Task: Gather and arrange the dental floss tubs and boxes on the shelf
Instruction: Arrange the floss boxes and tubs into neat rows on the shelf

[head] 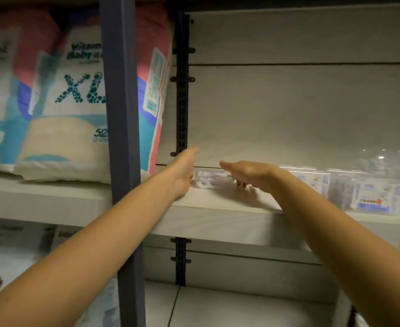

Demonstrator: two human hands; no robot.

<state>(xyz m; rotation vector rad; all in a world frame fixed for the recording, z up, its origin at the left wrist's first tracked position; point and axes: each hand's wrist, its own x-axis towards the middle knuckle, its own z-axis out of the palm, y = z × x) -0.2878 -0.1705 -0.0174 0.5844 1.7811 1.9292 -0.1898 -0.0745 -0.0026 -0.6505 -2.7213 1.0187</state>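
Two bare hands reach onto the shelf point(217, 208). The left hand point(182, 175) and right hand point(248, 173) sit on either side of a small clear pack point(212, 180).

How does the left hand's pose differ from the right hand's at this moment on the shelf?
The left hand stands on edge, fingers pointing towards the back wall, beside the small clear pack; the right hand lies palm down, fingers curled over that pack's other end. The left hand is nearer the dark upright. Both reach onto the same shelf, flanking the pack.
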